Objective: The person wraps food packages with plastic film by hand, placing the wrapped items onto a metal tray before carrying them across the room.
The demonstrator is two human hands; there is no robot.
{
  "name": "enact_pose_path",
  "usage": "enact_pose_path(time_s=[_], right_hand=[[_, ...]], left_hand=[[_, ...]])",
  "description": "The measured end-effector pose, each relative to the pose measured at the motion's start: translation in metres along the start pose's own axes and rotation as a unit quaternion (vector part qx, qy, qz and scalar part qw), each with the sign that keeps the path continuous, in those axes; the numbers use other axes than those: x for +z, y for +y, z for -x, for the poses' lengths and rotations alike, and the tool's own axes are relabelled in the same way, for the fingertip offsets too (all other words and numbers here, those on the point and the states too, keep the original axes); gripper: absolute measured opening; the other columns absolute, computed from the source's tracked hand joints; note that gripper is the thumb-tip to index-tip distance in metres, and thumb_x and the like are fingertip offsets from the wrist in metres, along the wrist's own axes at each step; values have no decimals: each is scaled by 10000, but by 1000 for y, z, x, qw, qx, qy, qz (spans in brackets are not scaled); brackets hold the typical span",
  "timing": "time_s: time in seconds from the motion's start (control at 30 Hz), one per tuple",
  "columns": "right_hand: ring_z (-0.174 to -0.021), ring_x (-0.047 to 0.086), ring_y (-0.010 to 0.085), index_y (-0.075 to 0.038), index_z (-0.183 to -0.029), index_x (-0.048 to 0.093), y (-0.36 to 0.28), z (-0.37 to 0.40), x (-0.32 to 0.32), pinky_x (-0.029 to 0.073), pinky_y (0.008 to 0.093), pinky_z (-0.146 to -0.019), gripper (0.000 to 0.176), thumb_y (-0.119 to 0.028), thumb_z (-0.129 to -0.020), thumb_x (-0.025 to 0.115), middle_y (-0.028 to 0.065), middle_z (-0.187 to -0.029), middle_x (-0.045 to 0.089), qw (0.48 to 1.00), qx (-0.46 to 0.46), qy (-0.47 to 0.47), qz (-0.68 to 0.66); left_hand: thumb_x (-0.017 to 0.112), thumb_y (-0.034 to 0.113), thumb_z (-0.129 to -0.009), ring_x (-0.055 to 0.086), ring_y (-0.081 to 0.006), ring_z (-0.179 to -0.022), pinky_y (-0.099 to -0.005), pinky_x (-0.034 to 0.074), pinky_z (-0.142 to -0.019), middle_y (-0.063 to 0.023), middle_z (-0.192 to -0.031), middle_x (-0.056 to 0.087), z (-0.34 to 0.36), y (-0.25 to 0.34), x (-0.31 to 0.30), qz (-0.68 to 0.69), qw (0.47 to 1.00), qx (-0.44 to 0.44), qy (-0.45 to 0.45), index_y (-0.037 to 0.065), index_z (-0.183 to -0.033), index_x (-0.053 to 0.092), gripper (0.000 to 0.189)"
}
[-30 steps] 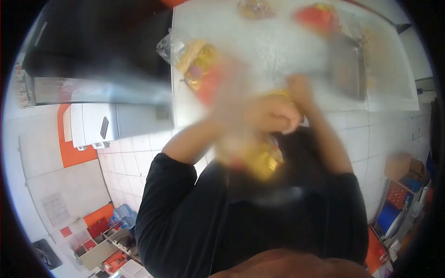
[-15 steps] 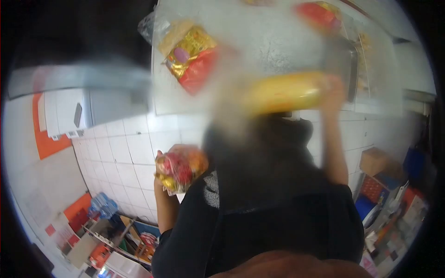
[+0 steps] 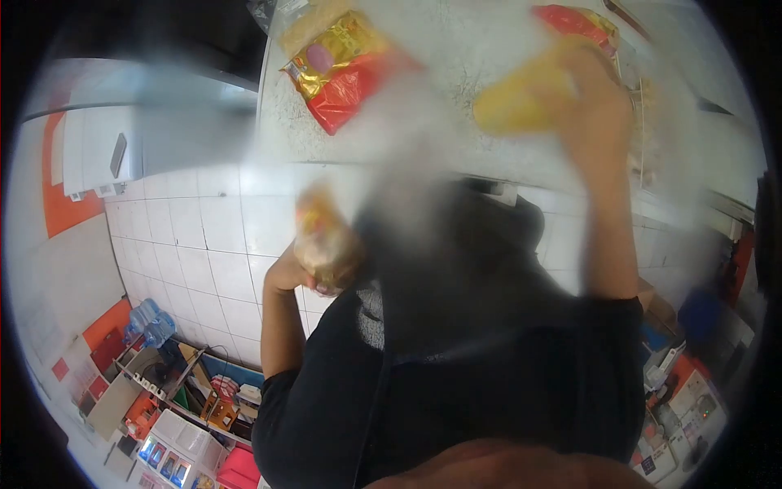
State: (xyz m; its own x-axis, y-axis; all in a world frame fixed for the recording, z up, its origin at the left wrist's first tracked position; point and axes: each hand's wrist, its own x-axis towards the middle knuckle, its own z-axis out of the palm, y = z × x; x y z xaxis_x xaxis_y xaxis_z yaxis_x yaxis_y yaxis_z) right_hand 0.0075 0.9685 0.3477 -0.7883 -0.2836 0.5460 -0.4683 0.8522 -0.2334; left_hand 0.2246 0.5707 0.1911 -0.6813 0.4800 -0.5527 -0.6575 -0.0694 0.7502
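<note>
My left hand (image 3: 292, 270), beside my body and below the table's edge, is closed around a clear plastic bag (image 3: 327, 244) with reddish, yellow and pale contents, blurred. Over the right part of the white table, my right hand (image 3: 601, 102) grips a yellow cylinder-shaped thing (image 3: 521, 96), smeared by motion; its kind cannot be made out. A red and gold packet (image 3: 338, 77) lies at the table's left. Another red packet (image 3: 574, 23) shows at the far right, just beyond my right hand.
The white table (image 3: 456, 49) has its near edge in front of my body. A white appliance (image 3: 102, 159) stands at the left. Water bottles (image 3: 151, 322) and shelves of goods (image 3: 183, 383) are at lower left. A pale haze blurs the middle of the view.
My right hand has moved farther over the table with the yellow thing, which now tilts. My left hand has risen slightly, turning the plastic bag more upright. The view has shifted a little.
</note>
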Motion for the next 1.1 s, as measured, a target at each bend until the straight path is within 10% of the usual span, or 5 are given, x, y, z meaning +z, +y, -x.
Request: enact_pose_path(time_s=[0.4, 0.67, 0.7, 0.87, 1.1], right_hand=[[-1003, 553, 350, -80, -1073, 642, 30, 37, -62, 438, 434, -882, 481, -105, -613, 782, 142, -1103, 580, 945, -130, -43, -297], [-1356, 251, 349, -45, -1464, 89, 87, 84, -67, 219, 445, -1120, 1197, -428, -629, 857, 214, -1443, 232, 694, 26, 32, -719], [-1339, 272, 283, -47, -1454, 69, 96, 85, -72, 254, 409, -1108, 1120, -333, -681, 828, 172, -1407, 274, 528, 119, 28, -840], [-1298, 333, 233, -62, -1446, 112, 175, 114, -66, 317, 387, -1071, 956, -203, -742, 744, 139, -1382, 310, 371, 221, 63, -900], [-1004, 607, 190, -39, -1338, 393, 299, 160, -61, 517, 359, -826, 611, -262, -832, 652, 93, -1175, 581, 179, 286, 76, -938]], left_hand=[[686, 696, -677, 476, -307, -1196, -498, 389, -1016, -195, -1340, 418, -94, 84, 128, 59, 932, 316, 165, -10, -1417, 250, 1112], [674, 707, -681, 447, -320, -1220, -513, 362, -1027, -215, -1396, 335, -179, 155, 306, -262, 806, 502, 169, -6, -1455, 134, 1182], [672, 708, -681, 443, -322, -1223, -515, 358, -1028, -218, -1403, 325, -204, 167, 335, -295, 775, 529, 182, -5, -1460, 120, 1192], [608, 770, -681, 450, -332, -1191, -510, 358, -1007, -255, -1452, 216, -272, 194, 421, -546, 643, 480, 240, 31, -1477, -95, 1294], [484, 801, -731, 335, -472, -1237, -555, 287, -989, -330, -1420, 263, -336, 199, 441, -687, 609, 370, 140, 7, -1464, 218, 1113]])
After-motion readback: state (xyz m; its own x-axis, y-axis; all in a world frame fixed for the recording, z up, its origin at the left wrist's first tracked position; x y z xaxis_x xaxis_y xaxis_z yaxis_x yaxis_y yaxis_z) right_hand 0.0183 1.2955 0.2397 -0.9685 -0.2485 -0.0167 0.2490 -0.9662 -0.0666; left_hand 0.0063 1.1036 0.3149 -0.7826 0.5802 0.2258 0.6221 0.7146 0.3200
